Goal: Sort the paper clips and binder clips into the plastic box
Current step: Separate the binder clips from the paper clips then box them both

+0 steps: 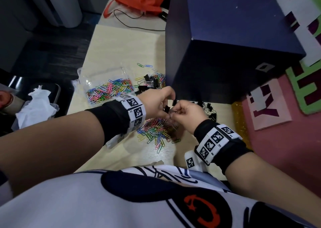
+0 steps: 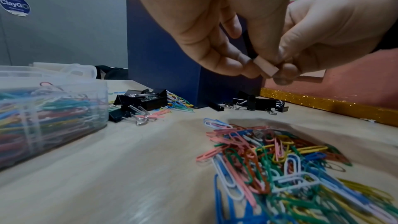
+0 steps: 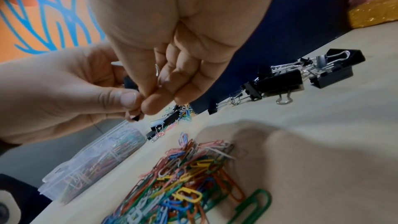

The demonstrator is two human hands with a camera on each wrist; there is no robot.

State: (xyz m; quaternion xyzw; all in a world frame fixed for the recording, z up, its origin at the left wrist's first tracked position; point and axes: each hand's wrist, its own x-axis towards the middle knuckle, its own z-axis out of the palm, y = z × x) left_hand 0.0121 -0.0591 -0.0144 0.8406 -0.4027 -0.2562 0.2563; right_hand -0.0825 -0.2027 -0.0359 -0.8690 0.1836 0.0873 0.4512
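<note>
A small black binder clip with silver wire handles: my left hand and right hand both pinch it above the paper clips.

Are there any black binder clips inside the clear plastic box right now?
No, the clear plastic box holds only coloured paper clips.

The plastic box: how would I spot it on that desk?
Start at the big navy box on the pale desk. Left of it, past some black binder clips, sits the plastic box. It alone is clear-walled, with coloured paper clips inside.
</note>
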